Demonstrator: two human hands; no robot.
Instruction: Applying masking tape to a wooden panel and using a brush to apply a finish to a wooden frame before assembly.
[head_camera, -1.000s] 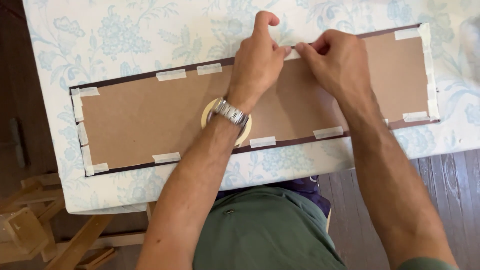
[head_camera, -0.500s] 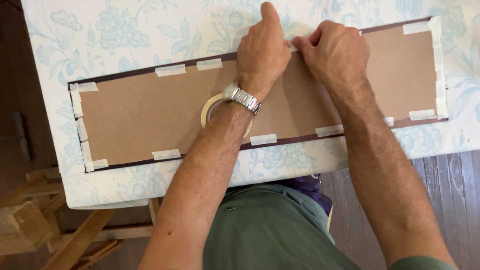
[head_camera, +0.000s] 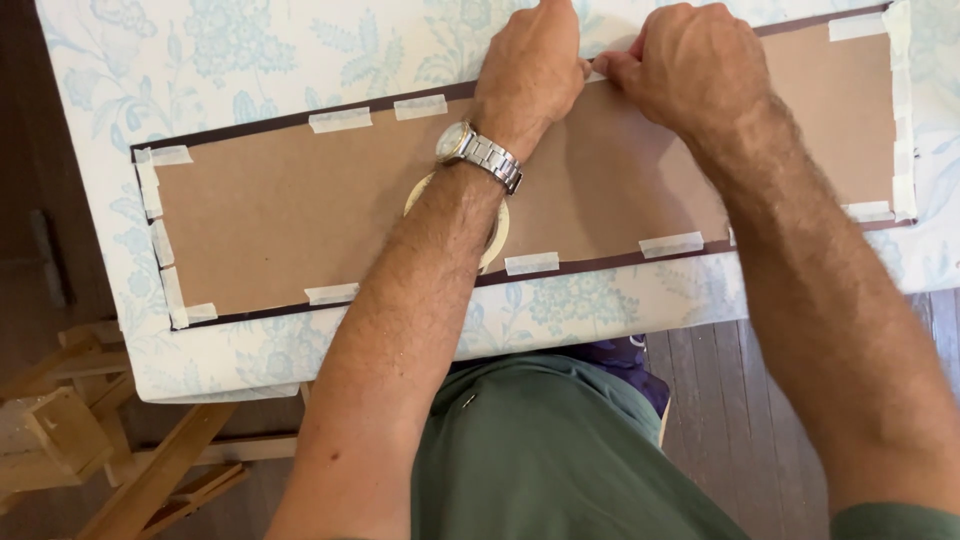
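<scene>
Both hands (head_camera: 610, 75) pinch tape strip (head_camera: 597, 75) at board (head_camera: 300, 210) top edge

Flat brown cardboard backing board (head_camera: 300, 210): plain tan-brown, dark brown frame edge around it. Short masking-tape strips (head_camera: 340, 120): pale cream. Round masking-tape roll (head_camera: 497, 232): cream. Floral cloth on tabletop (head_camera: 250, 60): white with pale blue-green flower and leaf pattern. Metal wristwatch (head_camera: 470, 150): silver. Plank floor (head_camera: 730, 420): dark brown.

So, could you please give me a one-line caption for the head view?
Both hands, left hand and right hand, press masking tape at the top edge of a brown backing board on a floral tablecloth.
</scene>
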